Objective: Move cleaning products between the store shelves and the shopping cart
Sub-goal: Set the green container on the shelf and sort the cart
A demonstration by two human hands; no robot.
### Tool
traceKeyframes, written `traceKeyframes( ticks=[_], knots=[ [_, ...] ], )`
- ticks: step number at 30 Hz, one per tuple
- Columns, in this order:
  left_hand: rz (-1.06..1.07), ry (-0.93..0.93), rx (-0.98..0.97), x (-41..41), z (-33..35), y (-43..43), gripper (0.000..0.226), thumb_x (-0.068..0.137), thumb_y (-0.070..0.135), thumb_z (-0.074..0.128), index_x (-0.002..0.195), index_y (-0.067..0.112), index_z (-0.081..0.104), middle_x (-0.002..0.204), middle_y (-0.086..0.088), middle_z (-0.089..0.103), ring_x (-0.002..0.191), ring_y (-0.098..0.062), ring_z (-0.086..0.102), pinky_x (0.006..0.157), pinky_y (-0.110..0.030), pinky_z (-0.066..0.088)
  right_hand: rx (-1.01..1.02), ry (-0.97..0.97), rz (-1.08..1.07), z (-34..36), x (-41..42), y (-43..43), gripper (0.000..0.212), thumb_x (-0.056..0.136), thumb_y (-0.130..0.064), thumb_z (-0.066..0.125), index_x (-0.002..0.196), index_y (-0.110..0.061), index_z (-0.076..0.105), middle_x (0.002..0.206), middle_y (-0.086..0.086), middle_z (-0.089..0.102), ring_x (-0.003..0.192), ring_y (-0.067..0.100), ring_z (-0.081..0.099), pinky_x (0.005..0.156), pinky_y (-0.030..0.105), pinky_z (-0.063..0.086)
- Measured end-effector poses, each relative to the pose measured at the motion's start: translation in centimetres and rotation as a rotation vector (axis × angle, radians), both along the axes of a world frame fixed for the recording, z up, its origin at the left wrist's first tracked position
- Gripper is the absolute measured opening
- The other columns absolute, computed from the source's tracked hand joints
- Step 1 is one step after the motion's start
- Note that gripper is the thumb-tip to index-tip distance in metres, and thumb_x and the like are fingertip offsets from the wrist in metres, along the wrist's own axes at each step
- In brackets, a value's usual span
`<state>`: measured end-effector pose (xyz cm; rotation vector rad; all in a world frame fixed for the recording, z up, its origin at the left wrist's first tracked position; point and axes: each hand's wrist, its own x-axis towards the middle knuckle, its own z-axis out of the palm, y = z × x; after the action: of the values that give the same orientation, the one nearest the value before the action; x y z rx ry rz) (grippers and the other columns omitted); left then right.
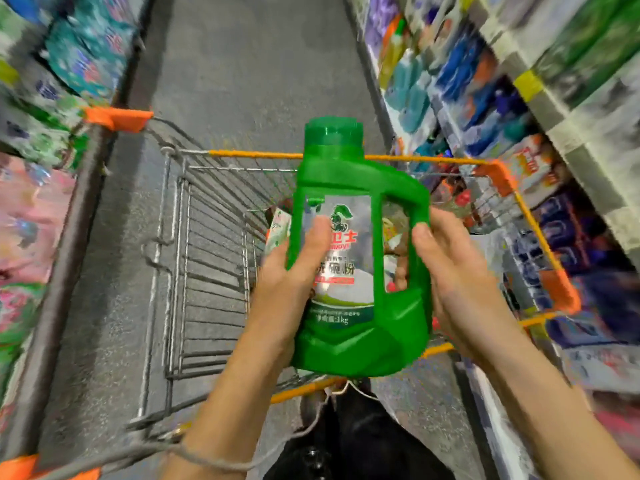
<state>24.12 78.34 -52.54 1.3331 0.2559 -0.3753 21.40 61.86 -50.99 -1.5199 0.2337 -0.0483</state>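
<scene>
Goods on left shelves (52,109) and right shelves (512,98) motion-blurred, brands unreadable, cart (207,244) contents mostly hidden behind green jug (360,334), small print on label (349,216) illegible, left hand (294,271) and right hand (460,271) fingers mostly behind jug, forearms (225,393) cut by bottom edge

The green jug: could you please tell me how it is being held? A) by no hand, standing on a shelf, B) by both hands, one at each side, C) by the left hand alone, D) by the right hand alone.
B: the left hand lays its thumb across the label of the green jug, and the right hand grips the handle side, above the shopping cart.
</scene>
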Motion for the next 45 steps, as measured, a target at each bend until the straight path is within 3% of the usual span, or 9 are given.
traceKeyframes(
  ticks=[5,9,14,19,22,24,29,39,45],
  knots=[
    [-0.148,-0.075,0.016,-2.8,3.4,-3.8,0.065,0.059,0.073,0.065,0.105,0.028,0.072,0.104,-0.003,0.074,0.101,-0.026,0.069,0.096,-0.052,0.049,-0.232,-0.133,-0.253,2.5,-6.6,-1.8,0.027,0.098,-0.031,0.045,0.122,-0.034,0.057,0.109,-0.015,0.069,0.103,0.001,0.062,0.090,0.026,0.046],
    [-0.380,-0.181,0.001,-5.9,5.9,-7.6,0.066,0.066,0.073,0.061,0.110,0.024,0.069,0.104,-0.001,0.074,0.102,-0.025,0.068,0.099,-0.053,0.047,-0.200,-0.205,-0.486,4.8,-12.3,-3.6,0.031,0.100,-0.011,0.041,0.117,-0.033,0.055,0.090,-0.031,0.068,0.084,-0.016,0.060,0.073,0.003,0.043],
    [-0.641,-0.248,-0.039,-10.7,8.9,-12.2,0.058,0.069,0.068,0.062,0.107,0.025,0.071,0.103,0.000,0.074,0.099,-0.021,0.070,0.097,-0.049,0.049,-0.112,-0.241,-0.729,7.7,-20.0,-5.5,0.033,0.096,-0.018,0.044,0.124,-0.029,0.056,0.079,-0.013,0.069,0.070,-0.003,0.063,0.064,0.012,0.051],
    [-0.871,-0.296,-0.089,-17.8,11.1,-15.4,0.039,0.078,0.059,0.061,0.096,0.027,0.074,0.092,-0.001,0.076,0.090,-0.018,0.072,0.080,-0.033,0.055,-0.126,-0.297,-0.933,8.8,-29.1,-6.0,0.038,0.094,-0.025,0.047,0.130,-0.023,0.058,0.082,-0.002,0.067,0.071,0.006,0.062,0.065,0.019,0.053],
    [-0.956,-0.272,-0.164,-20.2,9.3,-17.7,0.039,0.103,0.018,0.039,0.085,-0.004,0.066,0.056,-0.013,0.058,0.097,-0.031,0.064,0.045,-0.007,0.042,-0.167,-0.295,-1.034,9.1,-34.6,-6.0,0.041,0.095,-0.023,0.046,0.133,-0.011,0.056,0.081,-0.003,0.068,0.070,0.005,0.065,0.062,0.017,0.053],
    [-1.001,-0.298,-0.176,-24.1,9.9,-19.3,0.045,0.103,0.009,0.029,0.065,0.002,0.051,0.037,-0.005,0.050,0.084,-0.032,0.056,0.036,-0.009,0.036,-0.166,-0.305,-1.098,9.8,-39.0,-5.8,0.044,0.093,-0.028,0.048,0.133,-0.011,0.056,0.082,0.002,0.067,0.071,0.008,0.065,0.062,0.019,0.053],
    [-1.251,-0.290,-0.227,-37.0,14.1,-18.1,0.054,0.072,0.055,0.056,0.103,0.014,0.071,0.092,0.001,0.076,0.088,-0.016,0.072,0.076,-0.029,0.053,-0.175,-0.333,-1.294,10.9,-49.8,-4.0,0.042,0.092,-0.032,0.051,0.131,-0.018,0.058,0.082,0.007,0.065,0.074,0.012,0.063,0.062,0.020,0.053],
    [-1.446,-0.320,-0.284,-47.8,16.0,-21.7,0.045,0.077,0.057,0.067,0.105,0.022,0.072,0.100,0.000,0.075,0.094,-0.017,0.071,0.082,-0.036,0.050,-0.289,-0.369,-1.492,13.0,-60.9,-3.9,0.036,0.094,-0.037,0.053,0.129,-0.034,0.060,0.083,0.004,0.067,0.081,0.016,0.064,0.071,0.031,0.054],
    [-1.429,-0.386,-0.316,-47.6,16.9,-25.4,0.069,0.067,0.077,0.063,0.114,0.027,0.068,0.108,-0.001,0.073,0.104,-0.024,0.068,0.097,-0.048,0.046,-0.334,-0.387,-1.495,14.5,-61.0,-7.5,0.035,0.093,-0.038,0.053,0.127,-0.035,0.059,0.084,0.003,0.070,0.083,0.013,0.066,0.076,0.033,0.055]
  ],
)
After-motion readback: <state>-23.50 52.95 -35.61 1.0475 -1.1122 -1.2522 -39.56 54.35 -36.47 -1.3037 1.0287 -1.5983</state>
